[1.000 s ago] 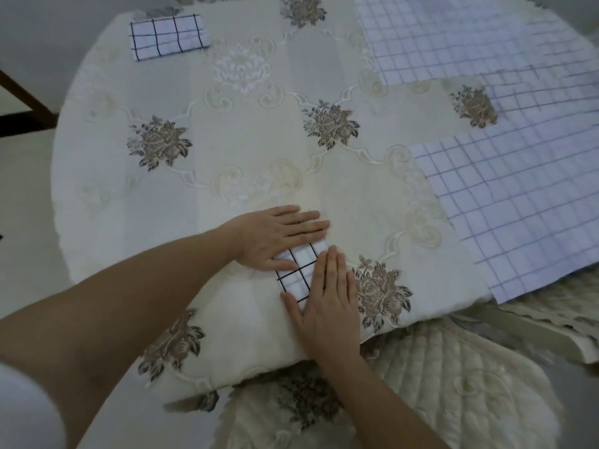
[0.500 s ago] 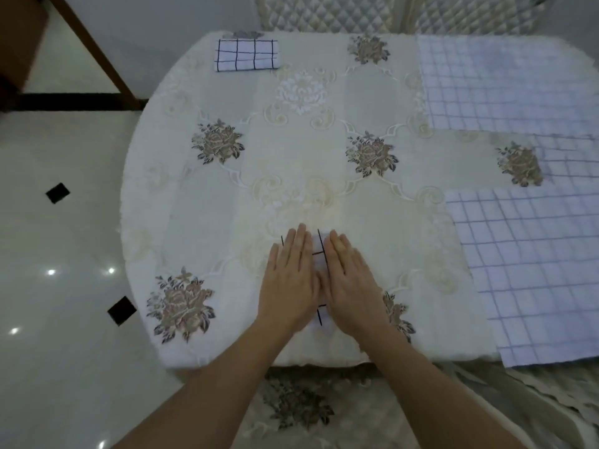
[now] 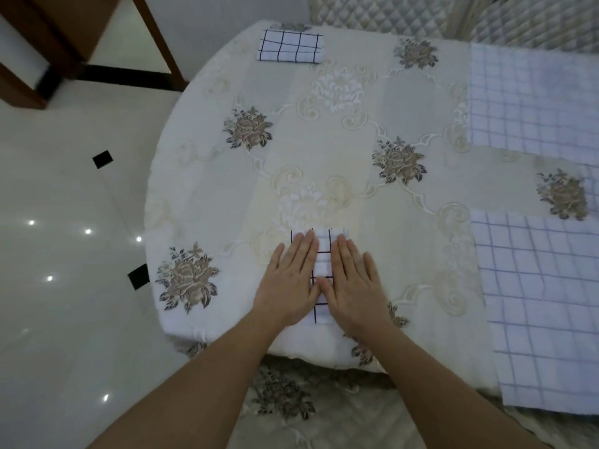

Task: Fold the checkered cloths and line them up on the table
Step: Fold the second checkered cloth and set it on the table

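- Head view, looking down: my left hand [image 3: 288,280] and right hand [image 3: 351,280] lie flat, side by side, on a small folded black-checked cloth [image 3: 322,260] near the front edge of the table [image 3: 421,222].
- The fingers of both hands are straight and close together, palms down, pressing. Nothing is pinched. My thumbs nearly meet over the cloth's middle.
- I judge this to be the flattening step: the folds look made, and I am pressing them down.
- Next, I think, this cloth should go in line with the finished cloth [image 3: 290,46] at the far edge. That calls for a grip at both ends so the layers do not slip open.
- On the right, the far unfolded cloth [image 3: 531,98] and the near unfolded cloth [image 3: 538,303] lie spread out, so much of the task is left.
- Hidden: my hands cover most of the pressed cloth, so I cannot tell its full outline or how tidy its edges are. Both spread cloths run out of frame on the right.
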Demonstrator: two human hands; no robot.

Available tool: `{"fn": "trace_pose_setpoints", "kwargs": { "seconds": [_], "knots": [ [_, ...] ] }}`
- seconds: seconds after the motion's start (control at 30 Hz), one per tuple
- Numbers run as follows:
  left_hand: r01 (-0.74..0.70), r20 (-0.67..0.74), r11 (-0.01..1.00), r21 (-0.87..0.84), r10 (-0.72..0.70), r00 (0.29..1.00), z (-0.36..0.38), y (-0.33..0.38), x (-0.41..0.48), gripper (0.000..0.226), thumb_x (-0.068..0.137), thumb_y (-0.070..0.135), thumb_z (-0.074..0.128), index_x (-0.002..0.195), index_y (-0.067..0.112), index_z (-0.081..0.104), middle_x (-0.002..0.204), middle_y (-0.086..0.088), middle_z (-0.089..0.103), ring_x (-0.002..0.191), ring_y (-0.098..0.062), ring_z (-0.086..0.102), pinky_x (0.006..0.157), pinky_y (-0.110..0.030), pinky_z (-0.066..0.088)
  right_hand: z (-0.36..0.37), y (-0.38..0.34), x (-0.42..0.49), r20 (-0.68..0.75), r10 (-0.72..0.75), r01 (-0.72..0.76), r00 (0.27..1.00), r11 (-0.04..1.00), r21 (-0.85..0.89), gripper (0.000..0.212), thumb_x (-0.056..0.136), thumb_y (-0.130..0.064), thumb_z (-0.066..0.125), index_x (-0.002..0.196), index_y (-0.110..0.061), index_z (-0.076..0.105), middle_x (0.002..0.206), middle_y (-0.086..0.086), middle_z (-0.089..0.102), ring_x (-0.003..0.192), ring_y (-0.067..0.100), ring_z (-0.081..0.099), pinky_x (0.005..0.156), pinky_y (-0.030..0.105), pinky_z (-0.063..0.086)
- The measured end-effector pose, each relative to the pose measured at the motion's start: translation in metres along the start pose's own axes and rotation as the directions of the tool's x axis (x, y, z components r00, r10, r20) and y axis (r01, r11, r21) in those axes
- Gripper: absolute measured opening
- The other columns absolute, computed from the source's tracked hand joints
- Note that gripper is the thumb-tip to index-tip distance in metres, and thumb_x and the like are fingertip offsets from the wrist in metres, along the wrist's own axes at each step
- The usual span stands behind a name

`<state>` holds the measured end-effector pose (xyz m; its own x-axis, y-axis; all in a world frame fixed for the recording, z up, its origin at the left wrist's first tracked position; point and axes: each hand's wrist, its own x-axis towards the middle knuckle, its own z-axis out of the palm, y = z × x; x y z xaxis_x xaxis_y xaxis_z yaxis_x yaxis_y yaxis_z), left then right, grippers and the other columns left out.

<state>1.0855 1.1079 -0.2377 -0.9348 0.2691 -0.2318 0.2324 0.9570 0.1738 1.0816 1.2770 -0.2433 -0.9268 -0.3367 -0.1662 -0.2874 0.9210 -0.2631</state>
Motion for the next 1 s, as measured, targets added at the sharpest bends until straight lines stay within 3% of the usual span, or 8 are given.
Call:
{"fn": "trace_pose_setpoints", "kwargs": {
  "seconds": [0.07,0.13,0.2,0.27,0.37,0.57,0.8,1.0],
  "knots": [
    [0.042,0.000,0.988,-0.150,-0.042,0.999,-0.013,0.001,-0.004,0.070,0.104,0.048,0.025,0.158,0.016,-0.007,0.165,0.002,-0.017,0.151,-0.013,-0.016,0.125,-0.041,0.001,-0.013,0.000,0.001,0.015,-0.019,0.017,1.000,0.995,0.100,0.076,0.100,-0.062,0.009,0.159,-0.014,0.003,0.167,0.002,-0.001,0.153,0.015,0.000,0.124,0.043,0.011],
    [0.184,-0.148,0.898,-0.400,-0.262,0.954,-0.026,0.004,-0.017,0.061,0.103,0.037,0.044,0.156,0.016,0.023,0.165,-0.001,0.013,0.151,-0.019,0.013,0.120,-0.037,0.018,-0.026,0.002,-0.001,-0.039,0.044,-0.034,0.998,0.975,0.222,0.070,0.102,-0.051,0.034,0.158,-0.014,0.015,0.163,0.008,0.018,0.148,0.021,0.021,0.120,0.039,0.024],
    [0.336,-0.212,0.766,-0.548,-0.516,0.830,-0.034,0.008,-0.032,0.039,0.099,0.028,0.053,0.135,0.013,0.052,0.141,-0.009,0.046,0.125,-0.029,0.046,0.100,-0.038,0.042,-0.036,0.003,-0.005,-0.164,0.198,-0.138,0.966,0.937,0.320,0.057,0.098,-0.031,0.054,0.149,-0.011,0.036,0.139,0.014,0.046,0.120,0.027,0.049,0.101,0.041,0.047],
    [0.464,-0.123,0.687,-0.560,-0.622,0.773,-0.032,0.015,-0.040,0.030,0.099,0.030,0.054,0.123,0.013,0.059,0.121,-0.010,0.053,0.104,-0.027,0.053,0.086,-0.037,0.047,-0.043,-0.001,-0.009,-0.147,0.370,-0.278,0.917,0.859,0.430,0.040,0.096,-0.025,0.057,0.134,-0.012,0.050,0.114,0.009,0.055,0.095,0.023,0.055,0.080,0.039,0.051],
    [0.501,-0.081,0.641,-0.581,-0.658,0.748,-0.029,0.024,-0.037,0.026,0.097,0.033,0.058,0.113,0.013,0.063,0.111,-0.008,0.057,0.094,-0.024,0.053,0.081,-0.035,0.045,-0.046,-0.013,-0.010,0.009,0.482,-0.428,0.876,0.769,0.474,0.026,0.098,-0.033,0.053,0.119,-0.017,0.056,0.102,0.002,0.057,0.088,0.020,0.056,0.075,0.034,0.046],
    [0.526,-0.055,0.613,-0.589,-0.680,0.731,-0.032,0.039,-0.023,0.017,0.098,0.028,0.057,0.107,0.014,0.062,0.105,-0.005,0.057,0.092,-0.023,0.055,0.080,-0.037,0.048,-0.044,-0.021,-0.006,0.085,0.612,-0.567,0.787,0.661,0.492,0.023,0.097,-0.037,0.057,0.109,-0.018,0.054,0.100,0.002,0.063,0.086,0.019,0.055,0.069,0.030,0.042],
    [0.528,-0.037,0.609,-0.592,-0.676,0.736,-0.029,0.041,-0.020,0.015,0.096,0.023,0.060,0.109,0.015,0.060,0.100,-0.003,0.062,0.093,-0.020,0.056,0.079,-0.032,0.046,-0.047,-0.015,-0.001,0.188,0.629,-0.606,0.755,0.557,0.567,0.021,0.093,-0.035,0.064,0.103,-0.016,0.059,0.096,-0.002,0.064,0.085,0.015,0.059,0.071,0.030,0.046],
    [0.596,0.066,0.561,-0.574,-0.694,0.717,-0.034,0.043,-0.012,0.019,0.097,0.023,0.060,0.111,0.011,0.059,0.103,-0.005,0.065,0.098,-0.023,0.060,0.084,-0.033,0.048,-0.048,-0.016,0.001,0.238,0.587,-0.602,0.774,0.565,0.565,0.019,0.090,-0.035,0.065,0.087,-0.017,0.058,0.085,-0.001,0.063,0.082,0.018,0.061,0.074,0.035,0.052]
  ]
}}
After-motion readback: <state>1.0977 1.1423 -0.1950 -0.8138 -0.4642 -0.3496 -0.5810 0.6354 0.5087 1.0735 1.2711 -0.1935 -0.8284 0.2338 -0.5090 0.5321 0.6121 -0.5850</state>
